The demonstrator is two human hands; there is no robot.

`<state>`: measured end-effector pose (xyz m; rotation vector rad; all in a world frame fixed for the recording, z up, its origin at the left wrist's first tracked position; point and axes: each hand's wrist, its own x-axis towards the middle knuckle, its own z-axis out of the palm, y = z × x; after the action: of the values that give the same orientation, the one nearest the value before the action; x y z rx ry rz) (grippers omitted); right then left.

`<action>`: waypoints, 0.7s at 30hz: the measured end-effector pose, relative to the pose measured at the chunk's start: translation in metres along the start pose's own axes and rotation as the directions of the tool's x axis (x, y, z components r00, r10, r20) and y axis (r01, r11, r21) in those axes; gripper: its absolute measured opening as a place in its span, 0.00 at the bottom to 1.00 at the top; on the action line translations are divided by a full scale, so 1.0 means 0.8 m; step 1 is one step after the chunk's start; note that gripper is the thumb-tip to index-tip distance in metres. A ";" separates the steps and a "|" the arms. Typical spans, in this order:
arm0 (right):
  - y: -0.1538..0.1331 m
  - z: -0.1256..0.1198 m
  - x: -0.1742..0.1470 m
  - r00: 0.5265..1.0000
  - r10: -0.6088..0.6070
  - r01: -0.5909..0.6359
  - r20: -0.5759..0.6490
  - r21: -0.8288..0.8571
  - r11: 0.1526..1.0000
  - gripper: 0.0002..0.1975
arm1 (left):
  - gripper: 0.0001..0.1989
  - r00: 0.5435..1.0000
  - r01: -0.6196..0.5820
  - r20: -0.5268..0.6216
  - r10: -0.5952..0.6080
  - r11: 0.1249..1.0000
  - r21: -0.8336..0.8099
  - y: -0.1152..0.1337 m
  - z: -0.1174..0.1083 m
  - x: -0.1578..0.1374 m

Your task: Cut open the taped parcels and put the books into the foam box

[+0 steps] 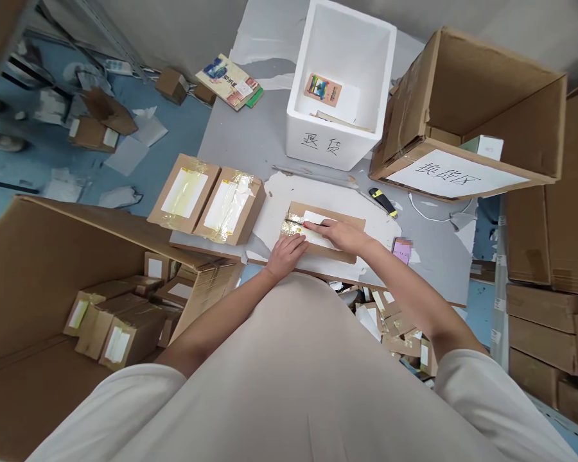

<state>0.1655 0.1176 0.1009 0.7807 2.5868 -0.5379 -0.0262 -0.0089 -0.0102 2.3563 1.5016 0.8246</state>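
Observation:
A taped cardboard box (341, 253) with a white label lies flat in front of me. My left hand (287, 254) rests on its near left corner, fingers laid over the edge. My right hand (341, 235) is closed round a slim cutter (307, 224) with a bit of red showing; most of it is hidden by the fingers. The cutter's front end points left along the clear tape, where a dark line shows. Beyond the right hand, a black and yellow utility knife (383, 201) lies on the worn tabletop (438, 250).
Two taped boxes (183, 196) stand left of the work spot. Behind it are a white foam box (318, 138) and an open carton (409, 122). A phone-like purple item (402, 250) lies right. A large carton (38, 269) holding several parcels stands at lower left.

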 end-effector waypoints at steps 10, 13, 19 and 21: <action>-0.016 -0.003 0.005 0.999 -0.028 0.031 0.038 -0.085 0.996 0.36 | 0.13 1.000 0.003 -0.020 -0.003 1.000 -0.010 -0.002 0.002 -0.001; -0.027 -0.005 0.006 0.998 0.027 -0.019 0.052 -0.145 0.989 0.36 | 0.14 1.000 0.024 0.002 -0.024 0.999 -0.037 -0.001 0.002 -0.001; -0.036 0.000 0.003 0.994 0.084 -0.068 0.073 -0.192 0.979 0.34 | 0.14 0.999 0.046 0.003 -0.046 0.999 -0.003 0.001 0.003 -0.001; -0.032 0.004 -0.004 0.989 0.122 -0.103 0.089 -0.190 0.976 0.34 | 0.13 0.999 0.033 0.001 -0.033 0.999 0.012 0.002 0.003 -0.001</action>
<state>0.1534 0.0954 0.1061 0.8088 2.4402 -0.2900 -0.0241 -0.0096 -0.0116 2.3329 1.5448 0.8082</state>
